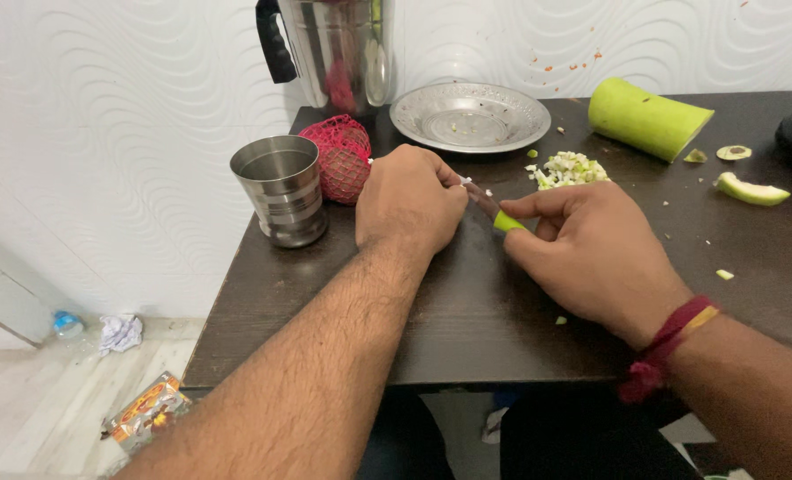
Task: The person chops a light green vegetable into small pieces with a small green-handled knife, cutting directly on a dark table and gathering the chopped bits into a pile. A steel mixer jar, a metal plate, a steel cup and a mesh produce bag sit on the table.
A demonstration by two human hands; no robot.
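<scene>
Knife [495,211] pinched between both hands' fingers [538,206].

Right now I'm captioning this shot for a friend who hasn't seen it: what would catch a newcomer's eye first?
First the two hands at the middle of the dark table: the right hand grips a green-handled knife whose blade meets the left hand. Next the big pale green gourd at the back right, cut end showing, with a heap of chopped pieces before it. Left sits a red mesh bag beside a steel cup.
</scene>
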